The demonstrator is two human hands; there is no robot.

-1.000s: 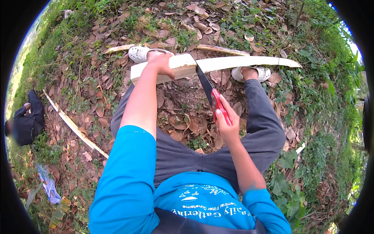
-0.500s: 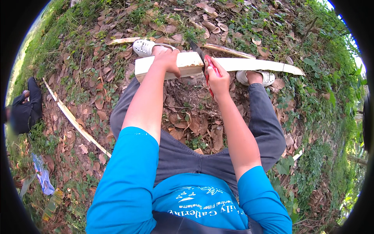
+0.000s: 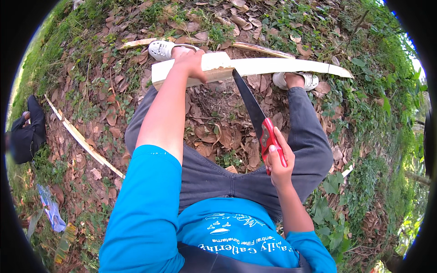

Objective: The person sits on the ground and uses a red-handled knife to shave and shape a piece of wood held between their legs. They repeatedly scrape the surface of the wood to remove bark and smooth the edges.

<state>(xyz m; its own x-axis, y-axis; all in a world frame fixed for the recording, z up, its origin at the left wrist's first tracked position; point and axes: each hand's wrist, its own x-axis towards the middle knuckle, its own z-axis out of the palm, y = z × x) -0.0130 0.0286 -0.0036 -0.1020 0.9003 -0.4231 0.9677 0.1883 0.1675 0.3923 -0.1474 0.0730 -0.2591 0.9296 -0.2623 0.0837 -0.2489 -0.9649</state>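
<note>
Outdoor ground (image 3: 114, 113), dry leaves, grass at edges. Right hand (image 3: 278, 164) clenched round red handle of handsaw (image 3: 257, 120), dark blade angled up, tip meeting pale plank (image 3: 255, 67). Left hand (image 3: 191, 61) pressed on plank, fingers gripping far edge. Plank lies across front, near 2 white shoes (image 3: 161, 49). Thin pale strip (image 3: 84, 143) on leaves at left.

Your left hand (image 3: 193, 63) presses on the pale plank (image 3: 255, 67); your right hand (image 3: 278, 161) grips the red-handled saw (image 3: 256, 116), its blade touching the plank's near edge.
</note>
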